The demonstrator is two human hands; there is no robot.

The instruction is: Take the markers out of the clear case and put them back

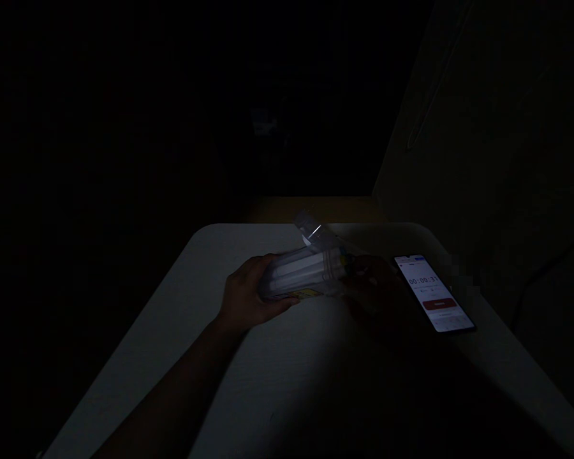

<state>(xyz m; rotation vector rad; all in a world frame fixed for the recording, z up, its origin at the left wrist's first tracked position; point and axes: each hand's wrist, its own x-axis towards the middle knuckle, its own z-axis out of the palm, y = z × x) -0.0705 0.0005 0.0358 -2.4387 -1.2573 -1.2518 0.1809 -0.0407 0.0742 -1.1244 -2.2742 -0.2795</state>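
Observation:
My left hand (246, 294) is wrapped round a clear plastic case (287, 271) that holds several white-barrelled markers or pens. The case is tilted above the table, with its end toward the right. A yellow and red label shows along its lower side. At that right end a clear flap (316, 233) stands up and catches the light, and dark and yellow-green tips (345, 260) show there. Deep in shadow, my right hand (373, 280) has its fingers closed at these tips. What exactly they grip is too dark to make out.
A phone (435, 293) with a lit timer screen lies on the right of the pale table (253, 382). The wall (483, 159) stands on the right, with a hanging cord (425, 118). Most of the room is dark.

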